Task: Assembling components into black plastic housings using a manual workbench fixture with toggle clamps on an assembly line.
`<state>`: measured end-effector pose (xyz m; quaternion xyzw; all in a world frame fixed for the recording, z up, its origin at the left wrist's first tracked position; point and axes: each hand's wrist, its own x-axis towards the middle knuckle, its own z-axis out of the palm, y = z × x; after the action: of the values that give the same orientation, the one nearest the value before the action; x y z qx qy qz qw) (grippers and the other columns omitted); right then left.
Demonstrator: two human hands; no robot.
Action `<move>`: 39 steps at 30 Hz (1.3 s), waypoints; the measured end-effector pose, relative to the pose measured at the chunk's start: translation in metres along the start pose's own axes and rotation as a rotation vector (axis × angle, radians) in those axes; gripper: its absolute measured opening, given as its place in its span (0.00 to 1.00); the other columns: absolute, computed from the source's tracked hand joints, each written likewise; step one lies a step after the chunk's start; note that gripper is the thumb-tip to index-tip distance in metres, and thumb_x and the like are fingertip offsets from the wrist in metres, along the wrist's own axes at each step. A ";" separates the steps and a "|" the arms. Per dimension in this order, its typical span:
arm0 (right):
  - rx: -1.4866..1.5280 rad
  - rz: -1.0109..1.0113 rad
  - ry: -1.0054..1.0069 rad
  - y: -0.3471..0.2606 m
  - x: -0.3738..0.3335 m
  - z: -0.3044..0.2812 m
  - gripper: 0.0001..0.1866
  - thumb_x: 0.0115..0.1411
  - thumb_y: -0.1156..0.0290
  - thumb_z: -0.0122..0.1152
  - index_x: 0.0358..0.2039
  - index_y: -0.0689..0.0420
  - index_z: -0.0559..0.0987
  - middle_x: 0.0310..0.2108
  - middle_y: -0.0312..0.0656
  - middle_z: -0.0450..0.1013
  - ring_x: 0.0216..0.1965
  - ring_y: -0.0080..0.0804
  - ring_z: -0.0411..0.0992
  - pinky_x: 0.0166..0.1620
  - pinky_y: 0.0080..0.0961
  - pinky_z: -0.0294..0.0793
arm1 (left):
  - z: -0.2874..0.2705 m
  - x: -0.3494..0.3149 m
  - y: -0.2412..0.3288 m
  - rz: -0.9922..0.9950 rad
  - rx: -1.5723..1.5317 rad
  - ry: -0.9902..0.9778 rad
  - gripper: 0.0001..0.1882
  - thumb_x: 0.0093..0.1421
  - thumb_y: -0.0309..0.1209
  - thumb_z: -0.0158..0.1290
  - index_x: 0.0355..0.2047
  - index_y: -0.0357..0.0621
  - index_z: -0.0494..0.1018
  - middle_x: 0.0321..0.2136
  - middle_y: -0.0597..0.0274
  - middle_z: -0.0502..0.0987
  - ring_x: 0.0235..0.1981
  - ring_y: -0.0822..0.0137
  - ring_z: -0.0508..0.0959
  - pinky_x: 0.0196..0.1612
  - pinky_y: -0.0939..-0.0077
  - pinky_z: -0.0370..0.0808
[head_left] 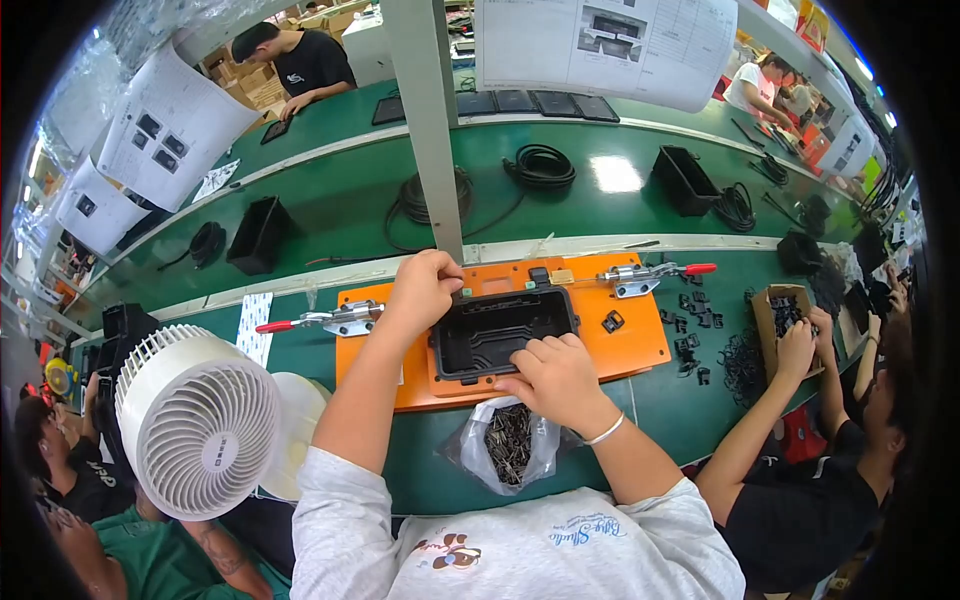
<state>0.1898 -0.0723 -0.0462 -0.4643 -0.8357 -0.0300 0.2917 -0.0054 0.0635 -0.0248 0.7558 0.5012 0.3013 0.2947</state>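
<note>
A black rectangular plastic box (500, 333) with a ribbed inside lies open side up in an orange fixture plate (632, 348). My left hand (425, 290) is closed in a pinch at the box's far left corner; what its fingertips hold is hidden. My right hand (560, 375) is closed over the box's near right rim, with the thumb along the near edge. Toggle clamps with red handles sit on the plate, a left clamp (350, 318) and a right clamp (632, 282). A small black clip (612, 321) lies on the plate's right part.
A plastic bag of screws (510, 445) lies nearest me. A white fan (205, 425) stands at left. Black clips (690, 345) are scattered right of the plate, near a co-worker's hand (797, 350) at a cardboard box (775, 310). A metal post (432, 130) rises behind the plate, before a green conveyor belt (330, 240).
</note>
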 end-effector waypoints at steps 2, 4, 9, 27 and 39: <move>0.005 -0.001 0.013 0.001 -0.001 0.001 0.16 0.48 0.54 0.65 0.21 0.53 0.73 0.21 0.36 0.67 0.25 0.33 0.67 0.32 0.30 0.61 | 0.002 0.000 -0.001 0.023 0.102 -0.003 0.03 0.49 0.22 0.59 0.25 0.38 0.76 0.29 0.55 0.75 0.36 0.56 0.75 0.40 0.65 0.72; 0.010 -0.005 0.028 0.002 -0.001 0.001 0.18 0.50 0.53 0.64 0.20 0.53 0.71 0.20 0.37 0.66 0.25 0.33 0.67 0.32 0.30 0.61 | 0.003 0.001 -0.005 0.047 0.205 -0.003 0.03 0.49 0.24 0.60 0.25 0.39 0.76 0.32 0.55 0.75 0.38 0.56 0.75 0.42 0.64 0.71; 0.015 -0.009 0.020 0.000 0.001 -0.001 0.15 0.47 0.55 0.65 0.24 0.53 0.75 0.21 0.34 0.67 0.26 0.31 0.68 0.32 0.29 0.60 | 0.003 0.009 -0.032 -0.029 0.071 -0.085 0.10 0.51 0.27 0.60 0.35 0.45 0.74 0.42 0.55 0.71 0.39 0.53 0.74 0.44 0.61 0.70; 0.074 -0.006 -0.387 -0.040 -0.052 -0.013 0.03 0.43 0.70 0.59 0.20 0.53 0.78 0.27 0.38 0.70 0.34 0.36 0.69 0.37 0.33 0.68 | 0.065 -0.181 0.047 0.402 0.552 -0.201 0.02 0.44 0.26 0.52 0.20 0.45 0.74 0.25 0.63 0.72 0.31 0.61 0.73 0.34 0.65 0.65; 0.347 0.024 0.156 0.014 -0.007 -0.051 0.06 0.45 0.76 0.66 0.26 0.55 0.79 0.28 0.40 0.75 0.31 0.37 0.73 0.35 0.32 0.72 | 0.023 -0.165 0.055 0.378 0.032 -0.132 0.06 0.47 0.25 0.61 0.27 0.44 0.78 0.26 0.62 0.75 0.29 0.60 0.76 0.32 0.70 0.71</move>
<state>0.2274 -0.0856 -0.0104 -0.4130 -0.7976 0.0822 0.4318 -0.0083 -0.1120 -0.0252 0.8591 0.3346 0.2932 0.2531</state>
